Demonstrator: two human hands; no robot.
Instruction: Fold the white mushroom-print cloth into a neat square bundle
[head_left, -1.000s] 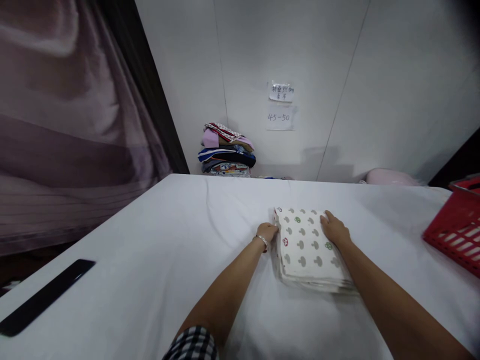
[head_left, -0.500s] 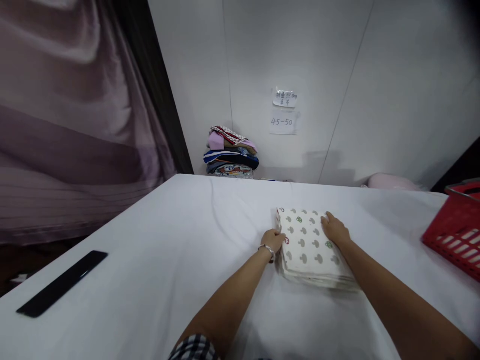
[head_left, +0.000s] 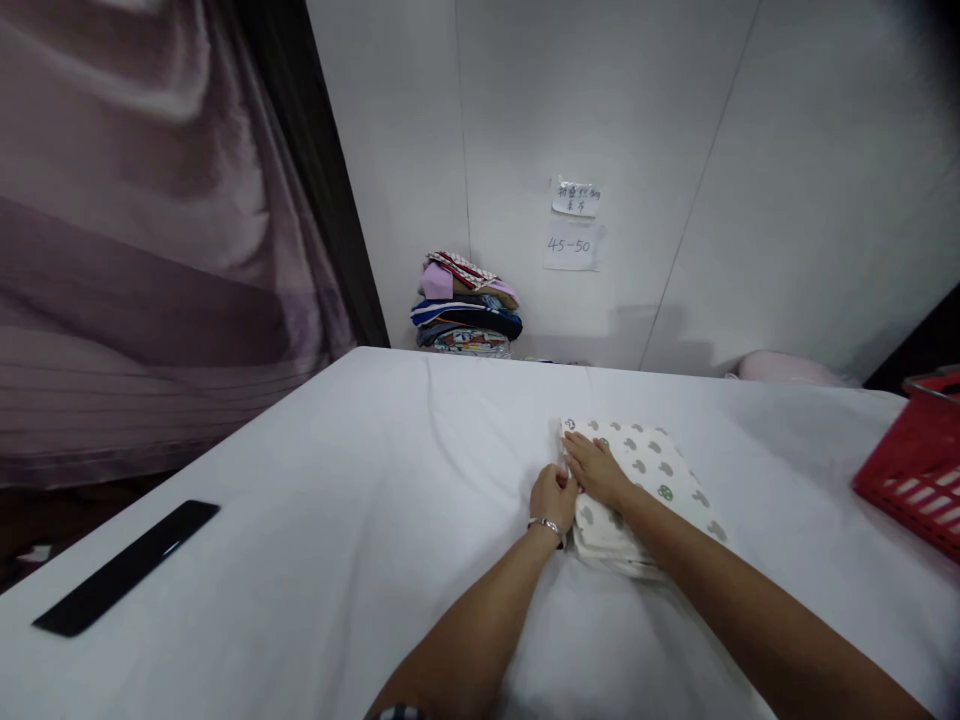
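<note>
"Where's the folded cloth (head_left: pixel 649 450)?"
"Flat on the white table (head_left: pixel 300 470), right of centre, short of the red basket (head_left: pixel 911 470)."

"Fingers?"
"Right hand (head_left: pixel 598 472): laid flat on the cloth's left part, fingers nearly together. Left hand (head_left: pixel 553 500): curled at the left edge; from here, can't tell if it's pinching fabric."

"What could go wrong?"
"Top layer might ruck or skew if the right palm drags sideways. Layers could slip out of line if the left fingers catch only some of them. Near edge looks uneven already."

"Which way's it lying?"
"Layered near edge towards the person. Close to square; long axis probably runs away from them, but the right forearm covers part."
</note>
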